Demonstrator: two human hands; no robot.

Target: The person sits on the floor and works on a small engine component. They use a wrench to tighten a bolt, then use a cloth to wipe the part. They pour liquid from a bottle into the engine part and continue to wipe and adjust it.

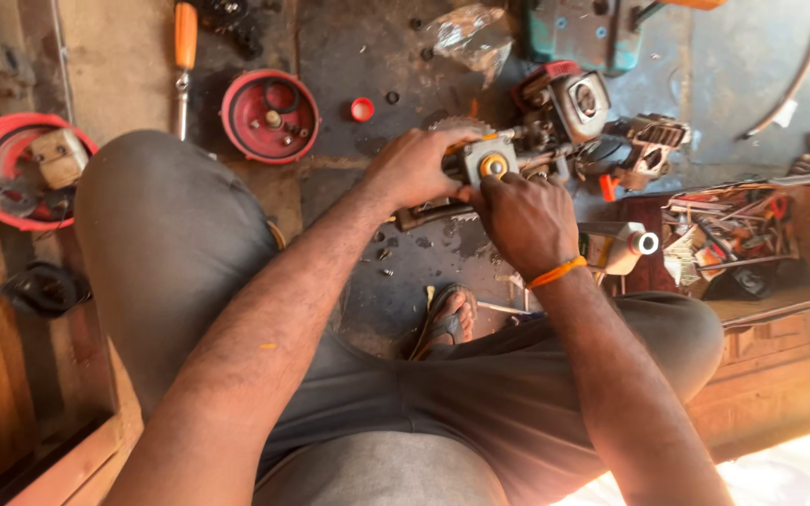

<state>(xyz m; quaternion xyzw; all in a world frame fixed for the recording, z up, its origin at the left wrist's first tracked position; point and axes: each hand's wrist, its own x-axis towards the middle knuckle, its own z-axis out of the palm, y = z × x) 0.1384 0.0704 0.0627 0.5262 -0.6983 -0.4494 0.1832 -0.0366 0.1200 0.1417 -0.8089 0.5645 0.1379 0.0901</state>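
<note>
The left hand and the right hand are both closed around a small engine part above the floor.

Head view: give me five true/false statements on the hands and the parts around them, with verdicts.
1. Both hands grip the small engine assembly. True: left hand and right hand are both on it.
2. The right wrist wears an orange band. True.
3. The orange-handled screwdriver is in the left hand. False: it lies on the floor, upper left, apart from both hands.
4. The round red cover sits on the person's knee. False: it lies on the floor beyond the knee.
5. The tray of tools is on the person's left. False: it is on the right.
</note>
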